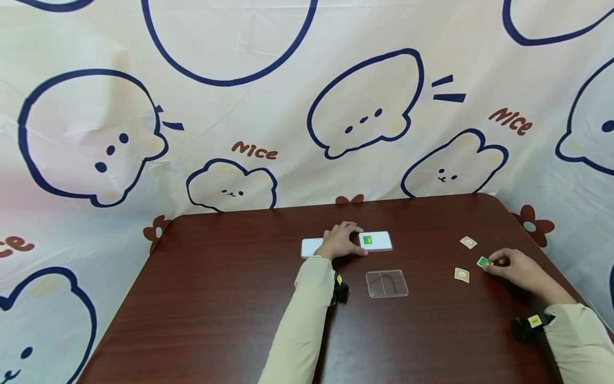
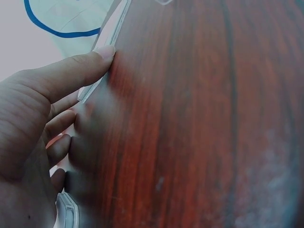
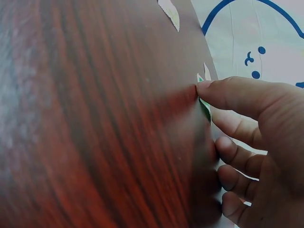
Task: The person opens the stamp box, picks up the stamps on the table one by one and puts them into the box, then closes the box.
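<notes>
On the dark wooden table (image 1: 216,298) lies a white flat slab (image 1: 379,241) with a green square (image 1: 368,240) on its top. My left hand (image 1: 341,240) sits over its middle, thumb on the near edge and fingers curled over the far edge. In the left wrist view the thumb (image 2: 76,71) touches the slab's thin edge (image 2: 114,33). At the right, my right hand (image 1: 499,262) pinches a small green card (image 1: 484,261) against the table. The right wrist view shows that card (image 3: 205,105) under my thumb tip.
Two small beige cards (image 1: 468,242) (image 1: 461,274) lie near the right hand. A clear square tray (image 1: 386,283) sits between my arms. A cartoon-print cloth (image 1: 364,112) hangs behind the table. The table's right edge is close to the right hand.
</notes>
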